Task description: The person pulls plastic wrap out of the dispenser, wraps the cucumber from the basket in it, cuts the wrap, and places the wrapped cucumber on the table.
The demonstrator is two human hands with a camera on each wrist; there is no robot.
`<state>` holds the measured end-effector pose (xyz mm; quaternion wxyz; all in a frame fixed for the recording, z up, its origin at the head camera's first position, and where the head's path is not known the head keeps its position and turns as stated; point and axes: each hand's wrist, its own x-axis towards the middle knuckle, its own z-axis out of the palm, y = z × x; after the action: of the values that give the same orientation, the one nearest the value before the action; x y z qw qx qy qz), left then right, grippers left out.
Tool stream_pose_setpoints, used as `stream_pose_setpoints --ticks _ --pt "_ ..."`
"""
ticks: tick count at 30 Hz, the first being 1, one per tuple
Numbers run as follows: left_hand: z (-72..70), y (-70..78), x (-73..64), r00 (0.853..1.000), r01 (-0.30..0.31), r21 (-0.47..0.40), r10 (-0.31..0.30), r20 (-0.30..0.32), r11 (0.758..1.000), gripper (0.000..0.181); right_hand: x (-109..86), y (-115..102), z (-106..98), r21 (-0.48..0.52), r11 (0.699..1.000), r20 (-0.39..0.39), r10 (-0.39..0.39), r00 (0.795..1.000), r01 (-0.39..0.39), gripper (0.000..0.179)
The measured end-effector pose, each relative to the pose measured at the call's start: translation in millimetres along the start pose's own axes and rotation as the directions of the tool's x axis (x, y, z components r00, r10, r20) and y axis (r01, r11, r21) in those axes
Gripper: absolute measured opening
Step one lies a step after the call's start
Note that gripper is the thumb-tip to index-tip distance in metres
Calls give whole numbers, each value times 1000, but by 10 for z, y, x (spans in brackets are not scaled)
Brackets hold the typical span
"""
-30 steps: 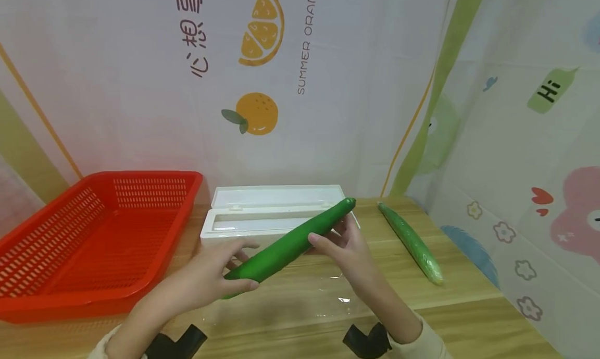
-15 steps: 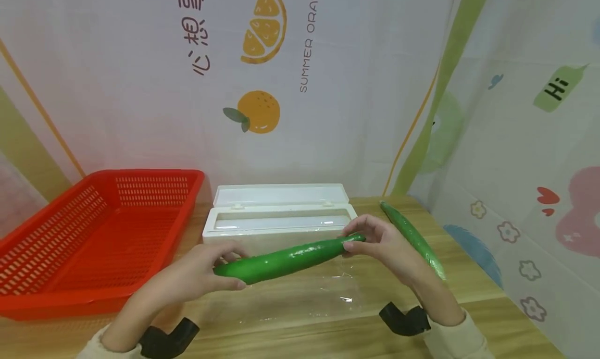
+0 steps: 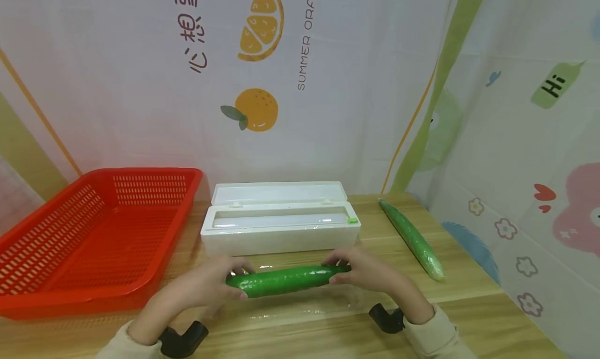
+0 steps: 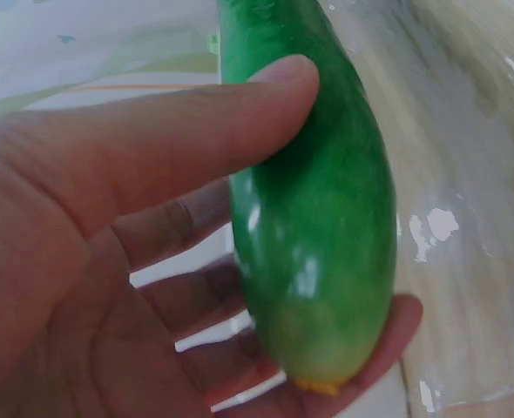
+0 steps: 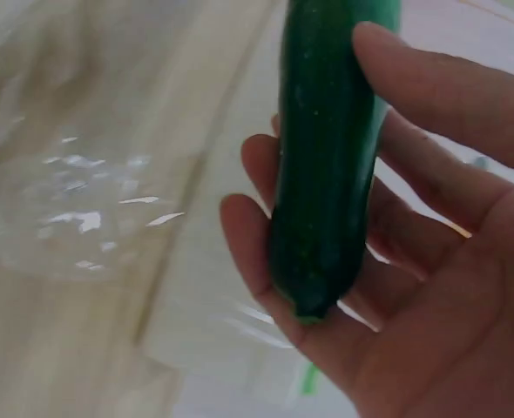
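Observation:
A dark green cucumber [image 3: 286, 281] lies crosswise low over the table, held at both ends. My left hand [image 3: 213, 280] grips its thicker end, with the thumb [image 4: 274, 113] pressed along the skin in the left wrist view. At the narrow stem end, my right hand [image 3: 367, 271] holds it between thumb and curled fingers. Beneath the cucumber a clear sheet of plastic film [image 5: 83, 218] spreads over the wood, glinting in the right wrist view. Whether the cucumber touches the film is hard to tell. Just behind stands a white film dispenser box [image 3: 281, 242], its lid raised.
On the left sits a red plastic basket [image 3: 173, 249] with slotted walls. Another cucumber [image 3: 412, 239], shiny as if wrapped in film, rests at the right of the wooden table [image 3: 469, 317]. A printed curtain [image 3: 365, 114] hangs behind. A small green tab [image 3: 352, 221] shows on the box.
The cucumber, tilted up to the right before, has levelled and come down closer to the film. My right hand shifted outward to the stem end, then slightly back left with the cucumber.

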<state>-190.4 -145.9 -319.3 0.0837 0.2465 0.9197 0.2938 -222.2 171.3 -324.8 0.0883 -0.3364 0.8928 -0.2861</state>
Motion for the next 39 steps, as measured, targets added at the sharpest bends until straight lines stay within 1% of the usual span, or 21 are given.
stream_pose_setpoints --ticks 2,5,9,13,16,20,24,26,29,34,39 --pt "14 -16 10 1000 15 -13 -15 12 1000 37 25 52 36 -6 1000 11 -6 1000 6 34" --pt "33 -45 25 1000 5 -2 -5 17 1000 37 45 78 73 -24 1000 20 4 1000 -4 35" --pt "58 -95 46 999 -36 27 36 7 999 35 58 65 121 -62 997 16 43 999 -42 34" --pt "93 -142 71 997 -80 42 80 3 996 34 70 102 168 -114 993 15 33 999 -31 33" --pt "120 -169 77 994 -110 66 110 2 992 33 72 126 195 -129 991 21 19 1000 -16 31" --pt "134 -166 79 995 -96 71 96 0 993 34 71 124 204 -116 993 25 37 999 -34 31" --pt "130 -143 77 998 -64 68 65 -7 996 35 68 106 186 -104 993 33 61 998 -57 31" --pt "130 -142 72 998 -63 70 64 -10 996 35 63 97 177 -97 993 41 65 997 -61 32" --pt "131 -146 67 998 -67 71 68 -12 995 34 57 93 170 -97 994 49 60 997 -55 33" --pt "128 -161 72 996 -93 79 94 -10 993 34 58 97 169 -108 993 52 54 997 -48 34" --pt "131 -167 79 994 -110 68 109 6 992 36 59 62 181 -125 989 39 80 996 -75 37"
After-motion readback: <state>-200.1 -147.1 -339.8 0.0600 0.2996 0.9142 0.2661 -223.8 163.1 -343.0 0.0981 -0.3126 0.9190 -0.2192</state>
